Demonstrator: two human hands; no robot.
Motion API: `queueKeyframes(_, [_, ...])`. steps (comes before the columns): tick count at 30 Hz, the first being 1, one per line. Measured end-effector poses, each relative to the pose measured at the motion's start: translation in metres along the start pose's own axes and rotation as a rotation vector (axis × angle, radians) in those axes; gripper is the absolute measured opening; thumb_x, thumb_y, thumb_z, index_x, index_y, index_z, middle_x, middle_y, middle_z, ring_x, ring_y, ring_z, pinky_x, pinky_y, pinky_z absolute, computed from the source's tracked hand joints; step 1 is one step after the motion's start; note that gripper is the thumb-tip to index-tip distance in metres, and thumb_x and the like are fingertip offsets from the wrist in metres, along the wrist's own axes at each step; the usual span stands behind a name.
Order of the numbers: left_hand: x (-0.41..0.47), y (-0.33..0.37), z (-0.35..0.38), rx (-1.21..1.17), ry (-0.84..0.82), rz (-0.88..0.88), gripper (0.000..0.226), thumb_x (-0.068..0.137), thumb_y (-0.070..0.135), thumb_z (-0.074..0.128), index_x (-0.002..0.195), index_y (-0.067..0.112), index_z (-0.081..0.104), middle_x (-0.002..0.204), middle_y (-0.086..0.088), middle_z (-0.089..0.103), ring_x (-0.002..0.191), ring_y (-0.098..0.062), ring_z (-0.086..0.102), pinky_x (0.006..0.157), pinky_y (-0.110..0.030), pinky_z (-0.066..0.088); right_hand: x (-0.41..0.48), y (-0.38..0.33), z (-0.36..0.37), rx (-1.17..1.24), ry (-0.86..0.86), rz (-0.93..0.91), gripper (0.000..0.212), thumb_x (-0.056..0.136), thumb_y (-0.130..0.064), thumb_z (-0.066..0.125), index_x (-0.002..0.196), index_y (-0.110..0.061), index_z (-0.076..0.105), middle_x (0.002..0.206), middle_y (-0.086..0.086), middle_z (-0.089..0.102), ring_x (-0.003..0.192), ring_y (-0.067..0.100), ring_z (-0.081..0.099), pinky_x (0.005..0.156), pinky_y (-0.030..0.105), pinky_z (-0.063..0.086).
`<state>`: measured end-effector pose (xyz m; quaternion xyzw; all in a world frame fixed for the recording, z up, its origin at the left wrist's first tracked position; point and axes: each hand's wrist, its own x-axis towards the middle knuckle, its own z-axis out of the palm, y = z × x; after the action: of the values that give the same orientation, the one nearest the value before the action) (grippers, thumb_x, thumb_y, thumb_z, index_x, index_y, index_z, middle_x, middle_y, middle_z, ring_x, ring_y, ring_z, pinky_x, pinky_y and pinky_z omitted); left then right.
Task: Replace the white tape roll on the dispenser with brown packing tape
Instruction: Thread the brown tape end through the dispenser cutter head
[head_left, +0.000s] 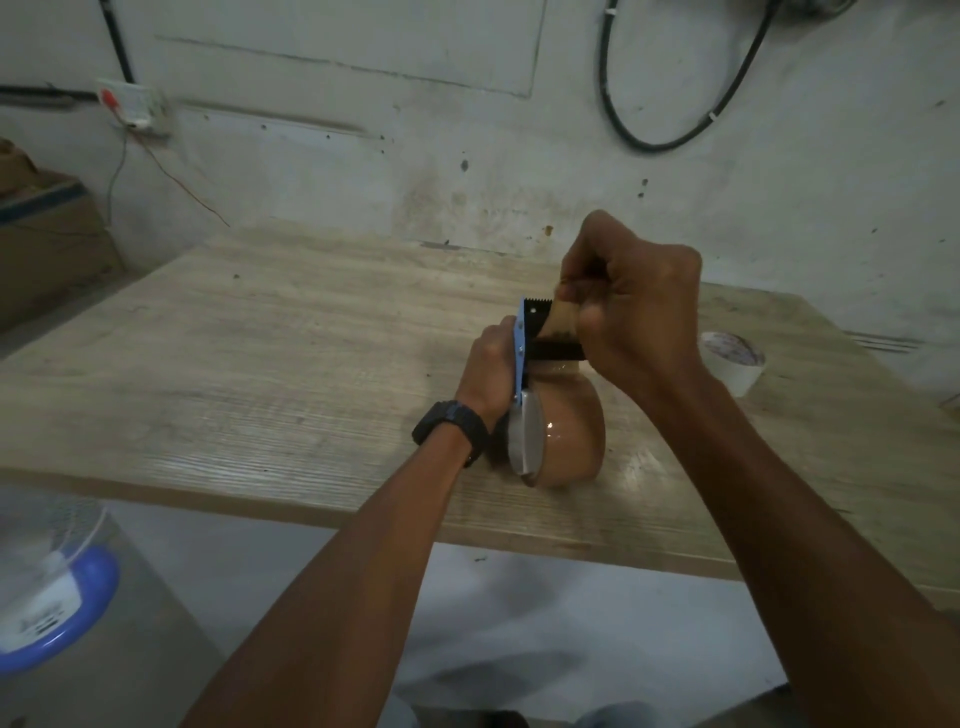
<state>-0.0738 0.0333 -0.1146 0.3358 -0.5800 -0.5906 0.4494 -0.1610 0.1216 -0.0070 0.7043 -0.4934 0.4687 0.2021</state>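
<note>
A blue and black tape dispenser (525, 343) stands on the wooden table (291, 353), with a brown packing tape roll (569, 436) mounted on it. My left hand (491, 369) grips the dispenser's left side. My right hand (631, 306) pinches the loose end of the brown tape (563, 317), pulled up beside the toothed blade at the dispenser's top. A white tape roll (732, 361) lies flat on the table to the right, partly hidden behind my right forearm.
A wall rises behind the table, with a black cable loop (675, 104) and a socket (132, 106). A cardboard box (47, 244) sits at the far left. A fan with a blue rim (57, 587) stands below the table's front left edge.
</note>
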Motion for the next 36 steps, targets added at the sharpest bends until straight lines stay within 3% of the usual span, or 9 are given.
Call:
queueKeyframes(6, [-0.007, 0.015, 0.0, -0.123, -0.038, -0.078, 0.08, 0.086, 0.073, 0.039, 0.129, 0.01, 0.062, 0.126, -0.022, 0.065, 0.113, -0.035, 0.063, 0.108, -0.059, 0.044, 0.009, 0.011, -0.006, 0.132, -0.01, 0.239, 0.026, 0.071, 0.006, 0.078, 0.078, -0.015, 0.063, 0.069, -0.009, 0.064, 0.067, 0.006, 0.069, 0.057, 0.025, 0.057])
queueKeyframes(14, [0.002, -0.002, 0.002, -0.065, -0.179, -0.122, 0.118, 0.06, 0.102, 0.033, 0.151, 0.027, 0.039, 0.154, -0.016, 0.045, 0.144, -0.036, 0.039, 0.119, -0.063, 0.026, 0.024, 0.03, -0.005, 0.204, -0.129, 0.482, 0.019, 0.075, 0.006, 0.076, 0.074, -0.011, 0.066, 0.062, 0.002, 0.071, 0.048, -0.001, 0.066, 0.042, 0.012, 0.045])
queueKeyframes(20, [-0.023, 0.021, 0.005, 0.023, -0.26, -0.068, 0.098, 0.037, 0.106, 0.038, 0.106, 0.044, 0.07, 0.107, 0.017, 0.074, 0.105, -0.005, 0.07, 0.088, -0.024, 0.057, 0.028, 0.04, -0.017, 0.156, 0.008, 0.513, 0.013, 0.092, -0.018, 0.067, 0.104, -0.016, 0.072, 0.086, -0.007, 0.072, 0.068, 0.0, 0.067, 0.066, 0.023, 0.058])
queueKeyframes(24, [-0.024, 0.037, 0.005, -0.154, -0.227, -0.056, 0.084, 0.057, 0.089, 0.052, 0.119, 0.032, 0.057, 0.107, 0.015, 0.07, 0.096, -0.006, 0.072, 0.07, -0.019, 0.058, -0.015, 0.023, -0.034, 0.126, 0.235, 0.527, 0.012, 0.096, -0.026, 0.06, 0.106, -0.02, 0.064, 0.095, -0.01, 0.067, 0.081, -0.001, 0.062, 0.068, 0.018, 0.05])
queueKeyframes(27, [-0.021, 0.058, 0.012, -0.298, -0.082, -0.15, 0.047, 0.089, 0.055, 0.048, 0.108, 0.015, 0.062, 0.101, -0.008, 0.075, 0.087, -0.022, 0.074, 0.07, -0.032, 0.063, -0.07, 0.005, -0.024, -0.044, 0.144, 0.369, 0.004, 0.093, -0.021, 0.058, 0.092, -0.021, 0.062, 0.083, -0.008, 0.063, 0.073, 0.012, 0.056, 0.068, 0.028, 0.047])
queueKeyframes(30, [-0.02, 0.072, 0.021, -0.323, 0.056, -0.187, 0.076, 0.074, 0.062, 0.069, 0.12, 0.003, 0.062, 0.114, -0.021, 0.072, 0.101, -0.033, 0.072, 0.088, -0.045, 0.06, -0.096, 0.004, -0.006, -0.165, -0.016, 0.396, 0.026, 0.085, -0.033, 0.062, 0.106, -0.018, 0.063, 0.098, -0.003, 0.065, 0.09, 0.015, 0.056, 0.08, 0.033, 0.05])
queueKeyframes(32, [-0.02, 0.074, 0.027, -0.267, 0.131, -0.223, 0.092, 0.053, 0.075, 0.076, 0.109, 0.003, 0.065, 0.095, -0.015, 0.074, 0.083, -0.029, 0.073, 0.076, -0.041, 0.061, -0.094, 0.002, -0.001, -0.202, -0.099, 0.432, 0.039, 0.087, -0.047, 0.055, 0.113, -0.019, 0.061, 0.108, -0.004, 0.064, 0.101, 0.017, 0.055, 0.089, 0.033, 0.044])
queueKeyframes(34, [-0.023, 0.077, 0.031, -0.178, 0.167, -0.255, 0.081, 0.062, 0.074, 0.072, 0.102, 0.005, 0.065, 0.08, -0.009, 0.07, 0.066, -0.024, 0.068, 0.053, -0.03, 0.055, -0.087, 0.0, -0.004, -0.172, -0.175, 0.447, 0.046, 0.087, -0.059, 0.047, 0.115, -0.025, 0.06, 0.11, -0.01, 0.063, 0.105, 0.011, 0.053, 0.096, 0.029, 0.036])
queueKeyframes(36, [-0.026, 0.08, 0.035, -0.166, 0.166, -0.296, 0.089, 0.065, 0.072, 0.071, 0.119, 0.002, 0.061, 0.094, -0.014, 0.073, 0.069, -0.025, 0.071, 0.047, -0.026, 0.053, -0.082, -0.004, -0.005, -0.118, -0.232, 0.444, 0.037, 0.088, -0.061, 0.046, 0.106, -0.031, 0.057, 0.099, -0.017, 0.061, 0.096, 0.003, 0.054, 0.099, 0.029, 0.033])
